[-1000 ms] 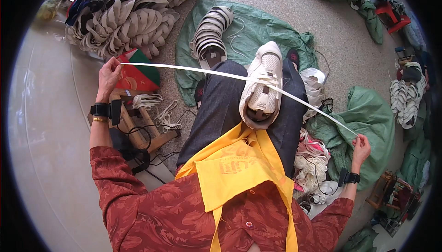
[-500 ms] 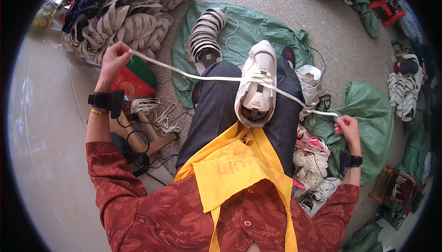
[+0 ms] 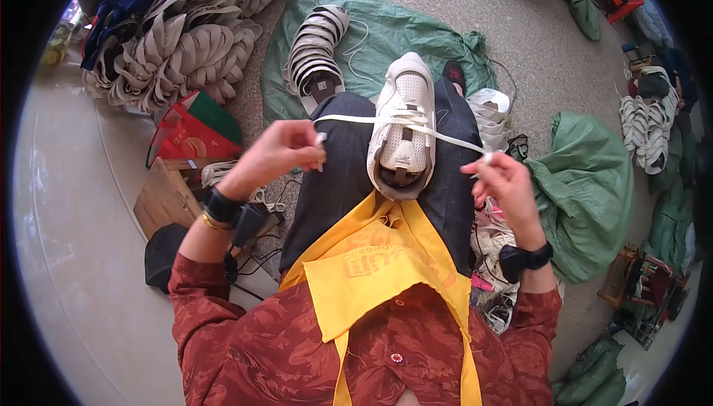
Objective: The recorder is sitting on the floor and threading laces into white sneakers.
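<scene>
White lace now drawn short across the shoe; left hand and right hand, closer in, each pinching an end

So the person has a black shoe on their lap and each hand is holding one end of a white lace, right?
Not quite: the shoe is white, not black. The head view shows it on the lap, with the left hand and right hand each holding one end of the white lace.

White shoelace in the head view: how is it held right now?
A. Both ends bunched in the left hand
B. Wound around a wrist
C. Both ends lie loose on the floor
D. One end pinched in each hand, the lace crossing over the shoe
D: the left hand and right hand each pinch an end of the white shoelace, which runs across the white shoe on the lap.
</scene>
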A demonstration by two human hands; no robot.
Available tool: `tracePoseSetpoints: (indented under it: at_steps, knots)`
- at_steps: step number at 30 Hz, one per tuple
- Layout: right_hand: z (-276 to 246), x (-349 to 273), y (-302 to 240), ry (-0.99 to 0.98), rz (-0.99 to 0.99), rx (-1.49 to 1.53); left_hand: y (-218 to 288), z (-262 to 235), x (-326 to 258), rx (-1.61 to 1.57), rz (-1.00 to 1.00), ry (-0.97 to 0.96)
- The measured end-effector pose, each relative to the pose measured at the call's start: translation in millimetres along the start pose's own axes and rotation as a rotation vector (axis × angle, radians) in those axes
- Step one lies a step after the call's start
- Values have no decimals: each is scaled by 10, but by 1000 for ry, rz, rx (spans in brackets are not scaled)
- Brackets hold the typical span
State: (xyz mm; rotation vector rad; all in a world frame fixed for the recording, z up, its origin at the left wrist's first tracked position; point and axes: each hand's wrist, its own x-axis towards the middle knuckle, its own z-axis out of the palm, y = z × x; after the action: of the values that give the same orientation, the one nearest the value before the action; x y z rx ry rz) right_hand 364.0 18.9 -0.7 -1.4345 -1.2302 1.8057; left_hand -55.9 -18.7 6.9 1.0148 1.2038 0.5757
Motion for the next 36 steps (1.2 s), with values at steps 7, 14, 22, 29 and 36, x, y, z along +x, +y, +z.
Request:
tracePoseSetpoints:
  at_steps: [7,14,22,29,36]
  knots:
    - [420,573,26,3,-393,-210,-24,453,404,125,152,125]
    - [593,606,21,71,-363,49,-80,156,534,-439,219,329]
    - [638,618,81,102,-395,111,-78,382,335,-409,99,82]
    - [675,621,95,153,-472,-217,-118,549,520,-327,251,169]
    - [706,631,51,138,-409,-132,-102,605,706,-318,285,222]
